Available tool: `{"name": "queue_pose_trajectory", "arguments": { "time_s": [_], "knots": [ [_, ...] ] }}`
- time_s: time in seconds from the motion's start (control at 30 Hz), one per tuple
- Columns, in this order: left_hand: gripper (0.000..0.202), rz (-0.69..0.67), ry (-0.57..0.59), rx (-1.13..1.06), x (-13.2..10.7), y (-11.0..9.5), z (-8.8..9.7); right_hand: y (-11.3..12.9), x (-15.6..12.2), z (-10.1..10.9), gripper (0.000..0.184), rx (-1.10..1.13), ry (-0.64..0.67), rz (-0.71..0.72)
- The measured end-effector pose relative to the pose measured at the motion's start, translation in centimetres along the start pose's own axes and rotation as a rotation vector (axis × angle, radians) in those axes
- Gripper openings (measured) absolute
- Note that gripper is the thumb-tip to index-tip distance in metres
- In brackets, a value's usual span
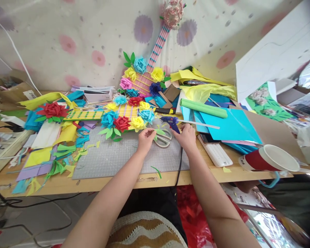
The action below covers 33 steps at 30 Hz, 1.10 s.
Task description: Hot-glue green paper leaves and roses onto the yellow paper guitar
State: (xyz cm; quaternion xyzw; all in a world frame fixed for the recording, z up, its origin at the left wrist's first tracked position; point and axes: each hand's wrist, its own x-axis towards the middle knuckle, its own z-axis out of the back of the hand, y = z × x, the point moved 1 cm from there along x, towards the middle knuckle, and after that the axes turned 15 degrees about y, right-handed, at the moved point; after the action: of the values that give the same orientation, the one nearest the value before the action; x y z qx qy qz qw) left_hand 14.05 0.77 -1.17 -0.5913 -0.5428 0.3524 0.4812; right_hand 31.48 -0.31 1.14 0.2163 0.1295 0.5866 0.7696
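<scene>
My left hand is in a pinch over the cutting mat, its fingertips at a small green paper leaf. Beneath and beside that leaf lie the scissors, grey handles toward me. My right hand is closed at the handle of a blue hot glue gun, with a long pale glue stick projecting from its back. Just beyond both hands lies a yellow paper guitar trimmed with red, blue and yellow paper flowers. A thin green paper strip rests near the mat's front edge.
A pink flowered guitar leans on the curtain behind. Paper scraps crowd the left. Blue sheets, a green roll, a white power bank and a paper cup at the edge occupy the right. A black cord hangs over the front.
</scene>
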Motion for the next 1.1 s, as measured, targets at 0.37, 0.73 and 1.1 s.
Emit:
{"name": "queue_pose_trajectory", "arguments": {
  "time_s": [0.37,0.73,1.1],
  "knots": [
    [0.012,0.134,-0.090,0.023,0.6,-3.5,-0.6,5.7,0.0,-0.6,0.032,1.053,0.618,0.269],
    [0.023,0.089,0.085,0.857,1.0,-9.5,5.1,4.7,0.9,-1.8,0.030,1.353,0.639,0.036],
    [0.070,-0.055,0.514,1.521,3.4,-9.7,6.7,5.8,1.2,-3.3,0.011,1.337,0.753,-0.139]
  ]
}}
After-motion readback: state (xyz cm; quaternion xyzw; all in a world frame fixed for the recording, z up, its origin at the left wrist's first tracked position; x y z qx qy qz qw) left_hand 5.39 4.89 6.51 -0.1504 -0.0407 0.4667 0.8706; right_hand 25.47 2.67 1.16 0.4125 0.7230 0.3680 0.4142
